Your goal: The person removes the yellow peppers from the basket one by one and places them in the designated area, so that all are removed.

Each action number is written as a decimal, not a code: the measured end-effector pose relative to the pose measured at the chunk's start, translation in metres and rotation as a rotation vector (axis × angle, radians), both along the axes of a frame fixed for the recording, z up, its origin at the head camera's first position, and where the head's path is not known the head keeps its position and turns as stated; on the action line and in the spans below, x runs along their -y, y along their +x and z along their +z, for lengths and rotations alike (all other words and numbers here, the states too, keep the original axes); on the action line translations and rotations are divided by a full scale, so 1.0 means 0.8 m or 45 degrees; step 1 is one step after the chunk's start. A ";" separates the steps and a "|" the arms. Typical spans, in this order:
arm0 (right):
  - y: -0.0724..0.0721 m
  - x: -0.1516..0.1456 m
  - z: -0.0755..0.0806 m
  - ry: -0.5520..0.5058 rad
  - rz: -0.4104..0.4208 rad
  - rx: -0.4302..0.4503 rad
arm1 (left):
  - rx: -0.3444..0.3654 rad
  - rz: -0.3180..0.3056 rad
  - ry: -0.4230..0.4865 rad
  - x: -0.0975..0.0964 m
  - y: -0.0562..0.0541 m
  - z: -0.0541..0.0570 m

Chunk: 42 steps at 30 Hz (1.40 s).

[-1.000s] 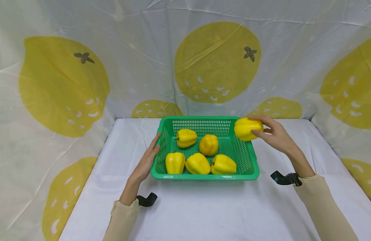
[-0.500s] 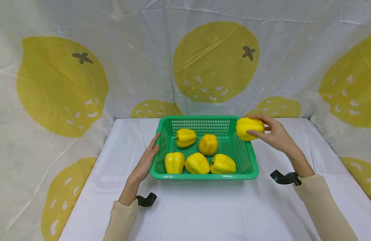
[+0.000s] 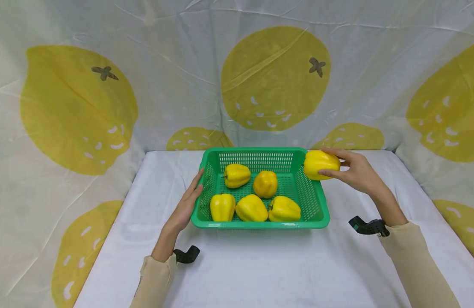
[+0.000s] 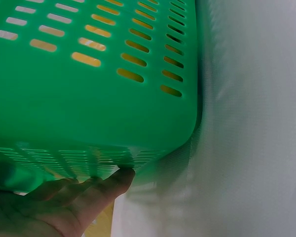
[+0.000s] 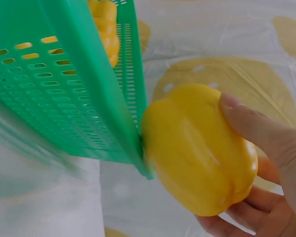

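A green plastic basket (image 3: pixel 260 225) with slotted walls holds several yellow bell peppers (image 3: pixel 252 208). My right hand (image 3: pixel 354 171) grips another yellow bell pepper (image 3: pixel 320 165) between thumb and fingers, at the basket's far right corner. In the right wrist view this bell pepper (image 5: pixel 197 150) is beside the basket's rim (image 5: pixel 96 89), overlapping its end. Against the basket's left wall lies my left hand (image 3: pixel 184 207), its fingers extended. The left wrist view shows those fingertips (image 4: pixel 122 178) at the slotted green wall (image 4: pixel 103 113).
A white cloth covers the table (image 3: pixel 260 269). Behind and on both sides hangs a pale curtain (image 3: pixel 175 77) printed with big yellow lemons. Each wrist wears a black strap mount, the right mount (image 3: pixel 367 226) standing out over the cloth.
My right hand has shifted slightly to the right with the bell pepper in its grip. The left hand keeps its place at the basket, and the peppers inside stay put.
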State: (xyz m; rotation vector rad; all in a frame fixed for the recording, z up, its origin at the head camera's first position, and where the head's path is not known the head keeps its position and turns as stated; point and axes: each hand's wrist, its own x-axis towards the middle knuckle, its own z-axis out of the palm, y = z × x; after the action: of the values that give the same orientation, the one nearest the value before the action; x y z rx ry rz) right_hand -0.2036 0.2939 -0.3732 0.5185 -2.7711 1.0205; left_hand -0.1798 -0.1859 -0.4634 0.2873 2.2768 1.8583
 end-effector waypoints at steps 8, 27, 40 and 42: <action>0.005 -0.008 -0.011 -0.093 -0.150 -0.032 | 0.000 -0.012 0.020 0.000 0.000 0.000; 0.009 -0.050 -0.048 -0.223 -0.652 -0.090 | 0.011 -0.022 0.014 0.001 -0.002 -0.001; -0.006 -0.075 -0.087 -0.389 -0.891 0.124 | 0.013 -0.024 0.021 0.001 -0.001 0.000; -0.008 -0.076 -0.093 -0.424 -0.936 0.145 | 0.012 -0.025 0.022 0.000 -0.001 -0.001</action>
State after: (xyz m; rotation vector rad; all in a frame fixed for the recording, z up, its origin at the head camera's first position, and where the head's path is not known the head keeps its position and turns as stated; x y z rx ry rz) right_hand -0.2101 0.3550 -0.4473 -0.5745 -2.4431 1.2681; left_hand -0.1809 -0.1863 -0.4639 0.3019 2.2445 1.8667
